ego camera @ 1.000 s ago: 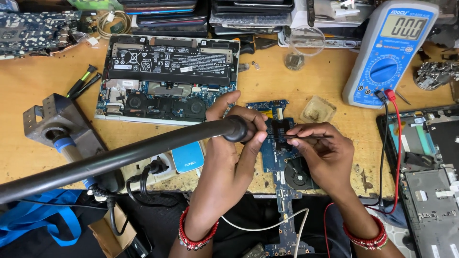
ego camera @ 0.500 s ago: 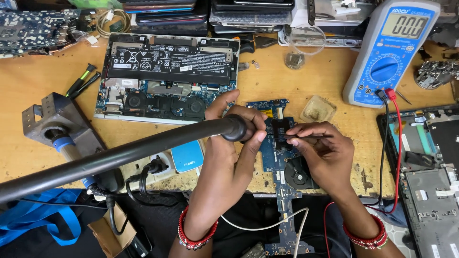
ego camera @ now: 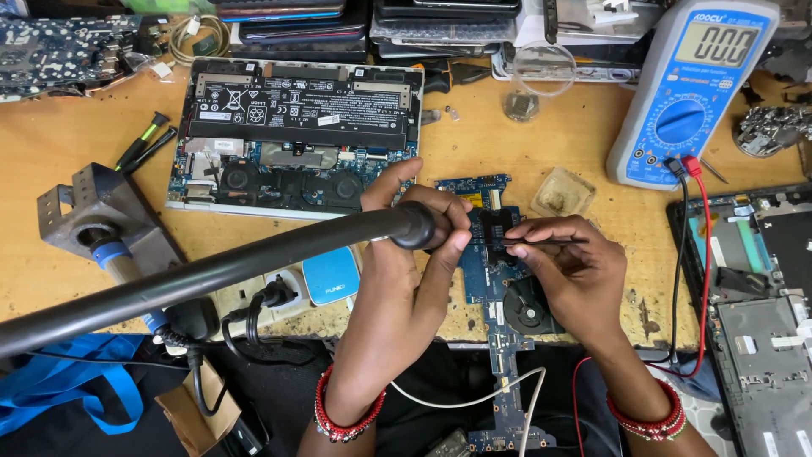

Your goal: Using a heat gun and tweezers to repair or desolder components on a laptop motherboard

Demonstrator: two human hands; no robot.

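A small clear tray (ego camera: 562,193) with a dull residue is seen on the table (ego camera: 51,152) beside the blue circuit board (ego camera: 491,254). The black hot-air wand (ego camera: 254,258) is gripped by the left hand (ego camera: 406,245); tweezers (ego camera: 541,242) are pinched by the right hand (ego camera: 567,271) over the board.

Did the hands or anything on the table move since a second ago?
Nothing visibly moved. The left hand still grips the black hot-air nozzle over the blue circuit board, and the right hand still holds thin tweezers at the same spot on it. The open laptop and multimeter lie as before.
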